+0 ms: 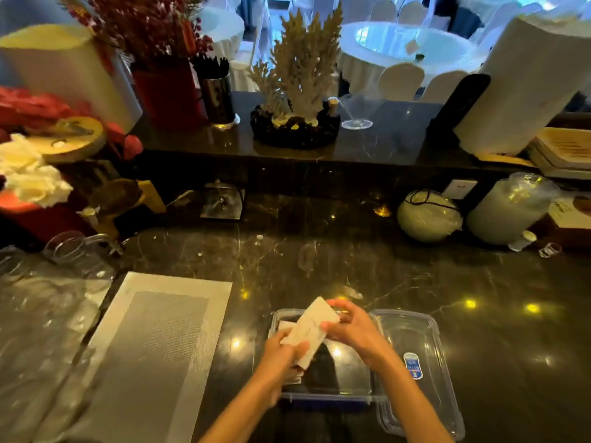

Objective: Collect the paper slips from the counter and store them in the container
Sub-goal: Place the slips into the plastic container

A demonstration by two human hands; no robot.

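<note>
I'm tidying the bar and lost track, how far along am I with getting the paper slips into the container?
Nearly done, it seems. The dark counter around you shows no obvious loose slips. Both the left hand and right hand hold a stack of paper slips over the open clear container, where some papers seem to lie already. Left: lower the stack in and fit the lid lying beside it.

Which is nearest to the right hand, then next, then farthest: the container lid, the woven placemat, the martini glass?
From the right hand:
1. Container lid, just to its right on the counter.
2. Woven placemat, left across the counter.
3. Martini glass, far back on the raised ledge.
</note>
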